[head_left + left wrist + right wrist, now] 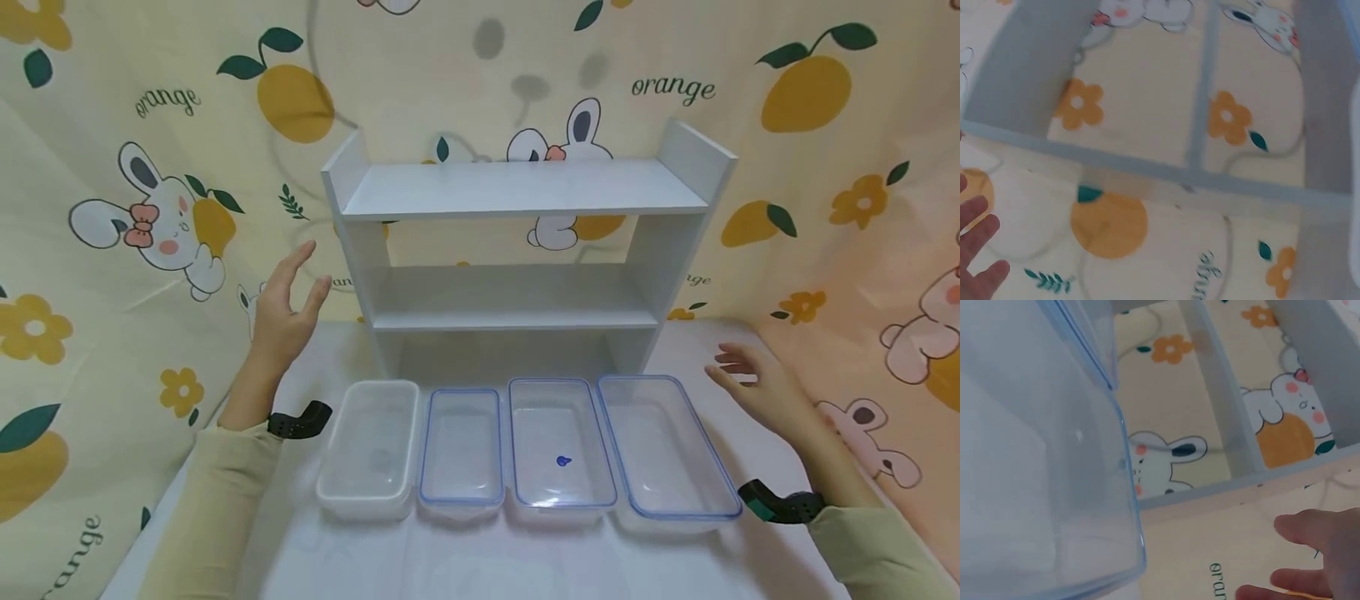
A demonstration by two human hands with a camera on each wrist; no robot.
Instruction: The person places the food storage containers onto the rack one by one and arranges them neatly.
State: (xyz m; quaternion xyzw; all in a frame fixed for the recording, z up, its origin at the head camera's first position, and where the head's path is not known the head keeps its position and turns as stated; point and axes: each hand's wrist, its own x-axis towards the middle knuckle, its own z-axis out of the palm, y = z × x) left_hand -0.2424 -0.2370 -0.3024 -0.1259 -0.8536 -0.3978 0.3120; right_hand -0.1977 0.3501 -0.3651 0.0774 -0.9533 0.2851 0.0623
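Note:
My left hand (pixel 283 321) is raised beside the left side of a white shelf (pixel 517 317), fingers spread, touching nothing. On the other side, my right hand (pixel 761 387) hovers above the table with relaxed fingers and holds nothing. Between the hands, in front of the shelf, clear plastic containers stand in a row: a frosted-rim container (pixel 371 450), a small blue-rimmed container (pixel 462 450), a medium blue-rimmed container (pixel 551 417) with a small blue mark or piece, and a large blue-rimmed container (pixel 667 450) nearest my right hand. In the wrist views, each hand (pixel 979 250) (pixel 1316 556) shows only partly.
The shelf has a top board (pixel 525 187) and a middle board (pixel 517 308) between upright sides. It stands on a white table (pixel 450 571) against a patterned cloth (pixel 450 75) with oranges and rabbits. Cloth also hangs along both sides.

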